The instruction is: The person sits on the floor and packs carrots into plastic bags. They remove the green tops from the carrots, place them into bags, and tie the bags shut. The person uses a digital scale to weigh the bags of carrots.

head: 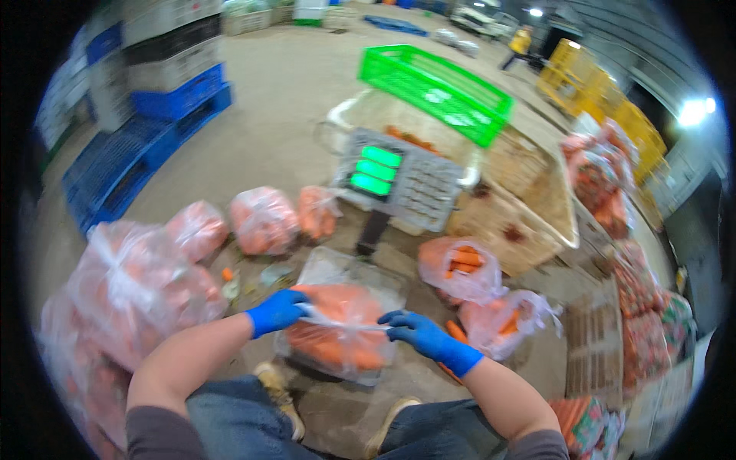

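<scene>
A clear plastic bag of carrots (339,345) lies on the metal platform of a scale (328,264), its plastic drawn into a twisted strip across the top. My left hand (280,312), in a blue glove, grips the left end of that strip. At the right end, my right hand (428,335), gloved in blue as well, has its fingers closed on the plastic. Beyond the bag stands the scale's keypad and display unit (402,178), with green lit panels on a dark post.
Large bags of carrots (132,287) crowd the left, smaller ones (264,221) behind. Two opened carrot bags (460,267) sit at the right. Past the scale are white tubs (512,213) and a green crate (437,92). Blue pallets (121,161) stand at left; a person (519,46) is far off.
</scene>
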`<state>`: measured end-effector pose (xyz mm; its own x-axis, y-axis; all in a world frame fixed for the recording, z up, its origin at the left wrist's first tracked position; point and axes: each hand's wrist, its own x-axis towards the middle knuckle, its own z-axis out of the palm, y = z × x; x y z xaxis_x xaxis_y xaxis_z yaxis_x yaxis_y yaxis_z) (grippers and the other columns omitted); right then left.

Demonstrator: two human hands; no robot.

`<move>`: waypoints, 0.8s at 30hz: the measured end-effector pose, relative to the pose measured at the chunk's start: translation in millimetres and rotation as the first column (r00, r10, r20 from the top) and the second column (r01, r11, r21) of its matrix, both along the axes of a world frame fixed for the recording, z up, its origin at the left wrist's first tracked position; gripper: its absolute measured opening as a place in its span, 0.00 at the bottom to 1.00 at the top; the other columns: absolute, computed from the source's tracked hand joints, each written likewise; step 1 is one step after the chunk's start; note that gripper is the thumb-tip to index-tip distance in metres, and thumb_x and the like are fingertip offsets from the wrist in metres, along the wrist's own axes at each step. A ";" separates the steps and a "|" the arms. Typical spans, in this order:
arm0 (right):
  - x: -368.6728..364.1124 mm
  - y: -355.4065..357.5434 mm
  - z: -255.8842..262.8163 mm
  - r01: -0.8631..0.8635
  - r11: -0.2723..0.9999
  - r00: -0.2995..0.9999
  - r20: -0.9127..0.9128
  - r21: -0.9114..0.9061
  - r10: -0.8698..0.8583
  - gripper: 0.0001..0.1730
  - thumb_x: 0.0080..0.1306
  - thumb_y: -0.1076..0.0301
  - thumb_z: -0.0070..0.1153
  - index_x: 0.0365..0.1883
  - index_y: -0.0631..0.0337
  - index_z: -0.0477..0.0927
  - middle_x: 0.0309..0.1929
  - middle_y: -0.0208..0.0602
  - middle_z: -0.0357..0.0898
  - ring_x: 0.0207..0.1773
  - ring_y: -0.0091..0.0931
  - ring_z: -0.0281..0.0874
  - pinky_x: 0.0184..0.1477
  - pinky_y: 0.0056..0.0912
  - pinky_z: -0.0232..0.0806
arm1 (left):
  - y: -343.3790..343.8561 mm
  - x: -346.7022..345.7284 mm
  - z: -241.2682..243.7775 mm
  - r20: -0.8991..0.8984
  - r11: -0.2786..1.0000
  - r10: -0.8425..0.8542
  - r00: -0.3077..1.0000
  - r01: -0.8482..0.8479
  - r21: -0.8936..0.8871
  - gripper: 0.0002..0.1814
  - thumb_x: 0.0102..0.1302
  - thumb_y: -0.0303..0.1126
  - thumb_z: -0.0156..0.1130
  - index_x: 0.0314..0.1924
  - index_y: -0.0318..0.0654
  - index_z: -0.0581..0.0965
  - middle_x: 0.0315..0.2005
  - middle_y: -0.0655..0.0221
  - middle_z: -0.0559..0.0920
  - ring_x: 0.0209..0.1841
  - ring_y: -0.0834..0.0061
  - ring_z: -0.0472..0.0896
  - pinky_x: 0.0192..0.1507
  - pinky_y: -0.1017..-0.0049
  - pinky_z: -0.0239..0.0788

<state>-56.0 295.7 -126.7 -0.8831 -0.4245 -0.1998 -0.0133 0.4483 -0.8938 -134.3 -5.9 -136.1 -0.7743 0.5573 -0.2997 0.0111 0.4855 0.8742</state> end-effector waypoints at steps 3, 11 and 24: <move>-0.6 -44.2 25.5 0.021 0.989 0.955 0.295 -0.146 0.024 0.11 0.58 0.67 0.50 0.34 0.65 0.77 0.33 0.36 0.75 0.37 0.23 0.72 0.42 0.26 0.65 | 24.9 12.4 3.3 -0.033 0.958 -0.154 0.988 0.157 0.239 0.11 0.58 0.33 0.53 0.38 0.37 0.77 0.33 0.65 0.79 0.38 0.75 0.76 0.41 0.74 0.66; -11.7 -63.5 25.2 0.313 0.909 0.857 0.494 -0.275 -0.146 0.23 0.56 0.79 0.45 0.53 0.64 0.69 0.40 0.38 0.75 0.39 0.27 0.75 0.39 0.25 0.69 | 43.0 17.8 -10.2 0.453 0.761 -0.386 0.803 0.000 0.649 0.15 0.59 0.27 0.52 0.47 0.34 0.71 0.39 0.68 0.76 0.43 0.76 0.73 0.48 0.77 0.64; -38.4 -69.1 -4.0 -0.252 0.960 0.940 0.267 0.121 0.213 0.20 0.58 0.56 0.55 0.41 0.62 0.74 0.39 0.37 0.76 0.43 0.25 0.72 0.46 0.27 0.63 | -38.8 -34.3 -54.4 -0.012 0.959 -0.212 0.977 0.210 0.192 0.13 0.57 0.35 0.55 0.41 0.38 0.75 0.33 0.64 0.78 0.36 0.76 0.74 0.40 0.75 0.66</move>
<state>-94.3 226.5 -130.7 -0.6769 -0.5594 -0.4784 0.0805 0.5897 -0.8036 -168.7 -44.7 -190.5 -0.6305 0.7555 -0.1780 0.0872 0.2967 0.9510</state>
